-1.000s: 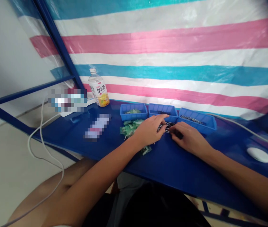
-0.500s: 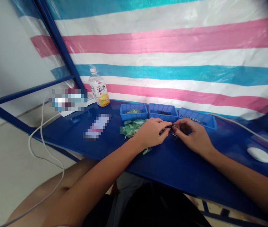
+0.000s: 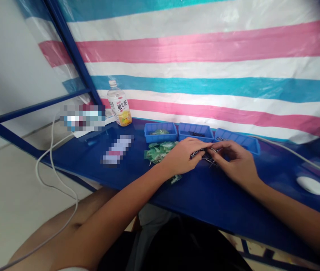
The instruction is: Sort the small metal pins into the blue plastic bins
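My left hand (image 3: pixel 182 155) is closed, its fingers curled and its thumb bent below them. Thin dark metal pins (image 3: pixel 211 162) lie beneath and between the two hands, some showing in the gap between left thumb and fingers. The fingertips of my right hand (image 3: pixel 237 161) are pinched together and meet the left fingertips above these pins. Whatever each hand grips is too small and too covered to name. Beside the left hand is a heap of small green circuit-board-like pieces (image 3: pixel 157 151) with thin metal legs; a few stray ones lie below the wrist.
Behind the hands stand a blue bin with green pieces (image 3: pixel 161 138), a blue bin with dark parts (image 3: pixel 196 139) and a blue bin with metal pieces (image 3: pixel 251 146). A drink bottle (image 3: pixel 121 109), blurred phone-like item (image 3: pixel 117 150), white mouse-like object (image 3: pixel 311 185) and cables (image 3: pixel 52 145) are around.
My right hand has shifted slightly right, and more of the dark pins show between the hands. The left hand stays nearly in place. The view has moved slightly.
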{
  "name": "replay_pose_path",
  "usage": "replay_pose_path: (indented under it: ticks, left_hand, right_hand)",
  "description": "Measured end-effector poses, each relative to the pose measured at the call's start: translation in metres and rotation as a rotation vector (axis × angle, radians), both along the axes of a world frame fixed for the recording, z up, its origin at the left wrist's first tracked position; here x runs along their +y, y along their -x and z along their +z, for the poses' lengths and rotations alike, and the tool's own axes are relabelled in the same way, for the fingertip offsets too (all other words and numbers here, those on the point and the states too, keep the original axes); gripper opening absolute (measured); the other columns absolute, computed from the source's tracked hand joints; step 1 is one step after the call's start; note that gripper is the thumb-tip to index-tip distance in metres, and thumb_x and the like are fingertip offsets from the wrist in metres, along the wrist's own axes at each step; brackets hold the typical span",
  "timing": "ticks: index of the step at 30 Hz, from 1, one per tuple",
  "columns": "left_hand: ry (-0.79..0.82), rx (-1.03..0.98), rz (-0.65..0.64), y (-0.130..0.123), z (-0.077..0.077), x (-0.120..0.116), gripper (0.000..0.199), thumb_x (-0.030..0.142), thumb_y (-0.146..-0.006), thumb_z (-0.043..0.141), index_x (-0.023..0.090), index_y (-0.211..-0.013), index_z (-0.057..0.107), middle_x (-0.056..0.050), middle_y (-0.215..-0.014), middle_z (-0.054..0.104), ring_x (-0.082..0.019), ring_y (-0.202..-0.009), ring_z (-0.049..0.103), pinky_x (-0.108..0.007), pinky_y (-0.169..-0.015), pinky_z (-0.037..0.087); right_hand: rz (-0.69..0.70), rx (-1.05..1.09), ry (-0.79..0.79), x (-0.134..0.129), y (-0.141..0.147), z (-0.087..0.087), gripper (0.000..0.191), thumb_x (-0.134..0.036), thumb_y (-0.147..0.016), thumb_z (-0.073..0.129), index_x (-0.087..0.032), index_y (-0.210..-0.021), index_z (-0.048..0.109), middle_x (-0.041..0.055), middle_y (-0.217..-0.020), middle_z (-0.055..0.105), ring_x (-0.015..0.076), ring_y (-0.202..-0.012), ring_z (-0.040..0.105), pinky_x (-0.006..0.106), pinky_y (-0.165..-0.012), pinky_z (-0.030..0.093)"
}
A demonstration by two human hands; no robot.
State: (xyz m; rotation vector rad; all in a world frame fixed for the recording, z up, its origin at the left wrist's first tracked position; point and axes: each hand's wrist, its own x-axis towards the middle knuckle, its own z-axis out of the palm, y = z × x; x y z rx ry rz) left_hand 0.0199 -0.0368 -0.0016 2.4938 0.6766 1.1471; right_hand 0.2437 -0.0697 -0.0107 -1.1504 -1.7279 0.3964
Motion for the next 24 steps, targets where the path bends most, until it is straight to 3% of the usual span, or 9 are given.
replay_pose_path:
  ticks: [5, 11, 14, 17, 20, 24]
  left_hand:
    - [0.016, -0.088, 0.094, 0.000, 0.004, -0.003, 0.031, 0.027, -0.108, 0.058, 0.025, -0.133, 0.075, -0.006, -0.131, 0.079, -0.024, -0.130, 0.070, -0.048, -0.115, 0.057]
    - [0.095, -0.138, 0.106, 0.001, 0.011, -0.006, 0.024, 0.031, -0.105, 0.064, 0.024, -0.122, 0.079, -0.004, -0.124, 0.082, -0.022, -0.118, 0.077, -0.042, -0.109, 0.061]
    - [0.120, -0.175, 0.116, 0.003, 0.012, -0.006, 0.017, 0.024, -0.103, 0.065, 0.022, -0.112, 0.079, -0.004, -0.117, 0.083, -0.021, -0.113, 0.078, -0.040, -0.106, 0.061]
    - [0.151, -0.173, 0.098, 0.004, 0.011, -0.004, 0.019, 0.013, -0.102, 0.057, 0.020, -0.102, 0.075, -0.005, -0.110, 0.081, -0.019, -0.108, 0.077, -0.037, -0.101, 0.061]
    - [0.197, -0.127, 0.097, 0.004, 0.009, -0.004, 0.013, 0.013, -0.101, 0.058, 0.019, -0.101, 0.070, -0.005, -0.105, 0.080, -0.019, -0.099, 0.076, -0.033, -0.092, 0.061]
    - [0.190, -0.034, 0.120, 0.003, 0.007, -0.004, 0.010, 0.017, -0.098, 0.066, 0.021, -0.106, 0.072, -0.002, -0.105, 0.081, -0.018, -0.097, 0.075, -0.031, -0.089, 0.059]
  right_hand:
    - [0.083, -0.038, 0.005, 0.003, 0.001, 0.001, 0.019, -0.042, -0.096, 0.076, -0.027, -0.107, 0.073, 0.0054, -0.103, 0.074, 0.0189, -0.070, 0.064, 0.036, -0.064, 0.053]
    - [0.182, -0.165, -0.037, 0.005, 0.000, 0.004, 0.014, -0.038, -0.098, 0.072, -0.027, -0.108, 0.074, 0.0069, -0.106, 0.073, 0.0199, -0.074, 0.064, 0.038, -0.067, 0.055]
    - [0.166, -0.174, -0.017, 0.005, -0.001, 0.004, 0.015, -0.039, -0.099, 0.072, -0.027, -0.107, 0.075, 0.0069, -0.106, 0.074, 0.0199, -0.074, 0.064, 0.039, -0.067, 0.055]
    - [0.132, -0.104, 0.053, 0.005, 0.000, 0.001, 0.031, -0.044, -0.099, 0.073, -0.027, -0.125, 0.071, 0.0078, -0.106, 0.075, 0.0216, -0.078, 0.067, 0.038, -0.068, 0.057]
    - [0.142, -0.028, 0.069, 0.004, 0.000, 0.001, 0.046, -0.045, -0.101, 0.070, -0.027, -0.143, 0.061, 0.0087, -0.111, 0.075, 0.0236, -0.085, 0.071, 0.038, -0.072, 0.059]
    - [0.139, -0.117, 0.026, 0.002, 0.000, 0.005, 0.022, -0.041, -0.104, 0.067, -0.028, -0.120, 0.074, 0.0067, -0.108, 0.076, 0.0218, -0.083, 0.070, 0.037, -0.071, 0.057]
